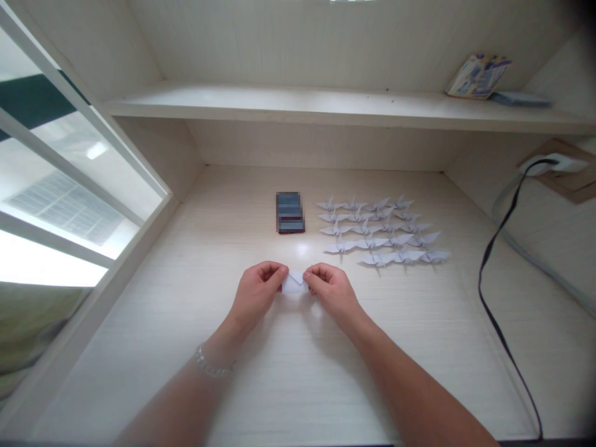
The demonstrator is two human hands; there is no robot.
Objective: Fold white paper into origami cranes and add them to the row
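A small folded piece of white paper [294, 285] is held up between both hands over the desk, a slanted crease or flap edge showing across its top. My left hand [261, 287] pinches its left edge between thumb and fingers. At the right edge, my right hand [331, 289] grips it the same way. Beyond the right hand, several white folded paper cranes [367, 228] sit in rows on the desk. Straight ahead of the paper lies a dark, phone-like rectangular object [290, 214], its face pixelated.
The pale wooden desk [139, 347] has a shelf [279, 102] above its back, holding a colourful packet [479, 76] at right. A black cable [484, 292] runs from the wall socket [565, 164] down the right side. A barred window [69, 167] borders the left.
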